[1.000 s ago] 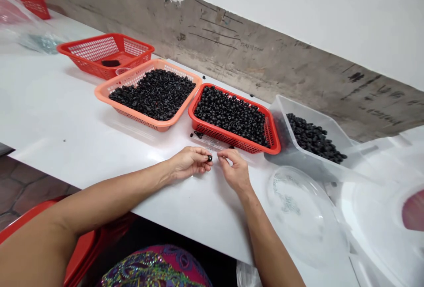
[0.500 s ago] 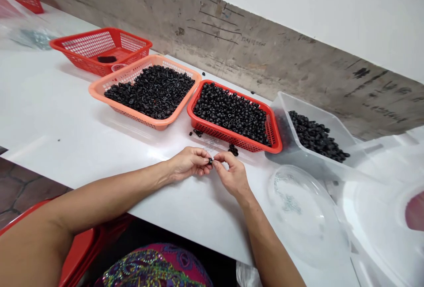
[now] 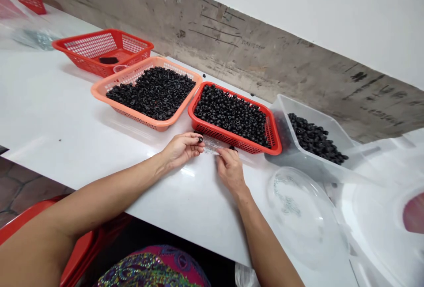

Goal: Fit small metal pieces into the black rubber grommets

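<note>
Between thumb and forefinger, my left hand (image 3: 186, 148) pinches a small black ring-shaped part (image 3: 200, 139). It is just in front of the red basket (image 3: 232, 141), which holds many black round parts (image 3: 228, 112). My right hand (image 3: 231, 170) rests on the table to the right, with thumb and forefinger together at the edge of a scatter of tiny shiny pieces (image 3: 209, 149). Whatever is in those fingertips is too small to make out. A few loose black parts (image 3: 233, 148) lie behind the right hand, partly hidden.
An orange basket (image 3: 162, 123) full of smaller black parts stands left of the red one, with another red basket (image 3: 82, 59) beyond it. To the right are a clear plastic bin (image 3: 291, 156) of black parts and a clear round lid (image 3: 311, 229) bearing small shiny pieces.
My hands were together at the black part and are now apart. The left has moved up and left with it; the right has gone to the shiny pieces.
</note>
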{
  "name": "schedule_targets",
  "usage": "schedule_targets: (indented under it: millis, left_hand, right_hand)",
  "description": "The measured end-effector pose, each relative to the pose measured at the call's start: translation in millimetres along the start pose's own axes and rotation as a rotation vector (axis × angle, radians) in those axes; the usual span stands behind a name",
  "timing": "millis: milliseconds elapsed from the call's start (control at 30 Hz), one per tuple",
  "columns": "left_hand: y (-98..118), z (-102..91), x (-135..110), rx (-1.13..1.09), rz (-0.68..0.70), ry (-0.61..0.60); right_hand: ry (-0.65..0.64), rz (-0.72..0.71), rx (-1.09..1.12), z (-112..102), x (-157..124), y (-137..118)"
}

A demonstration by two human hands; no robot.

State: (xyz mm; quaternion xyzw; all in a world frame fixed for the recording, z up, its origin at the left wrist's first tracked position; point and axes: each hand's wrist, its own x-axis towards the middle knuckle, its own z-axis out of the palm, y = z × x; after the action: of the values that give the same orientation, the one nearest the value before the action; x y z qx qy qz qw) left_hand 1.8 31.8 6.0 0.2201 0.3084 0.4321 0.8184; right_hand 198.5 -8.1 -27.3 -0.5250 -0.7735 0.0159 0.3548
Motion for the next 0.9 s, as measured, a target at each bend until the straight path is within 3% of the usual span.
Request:
schedule_targets:
  millis: [367, 700, 900]
  left_hand:
    - [-0.9, 0.2, 1.3, 0.023, -0.036, 0.053]
    - [14.8, -10.2, 19.5, 0.162, 0.383, 0.324]
    - [7.7, -15.3, 33.1, 0.282, 0.389, 0.305]
  right_hand:
    - [-0.041, -0.045, -0.124, 8.8, 0.3, 5.2]
    - [-0.044, -0.095, -0.071, 11.4, -1.1, 5.7]
    - [-0.024, -0.118, -0.06, 11.4, -1.3, 3.3]
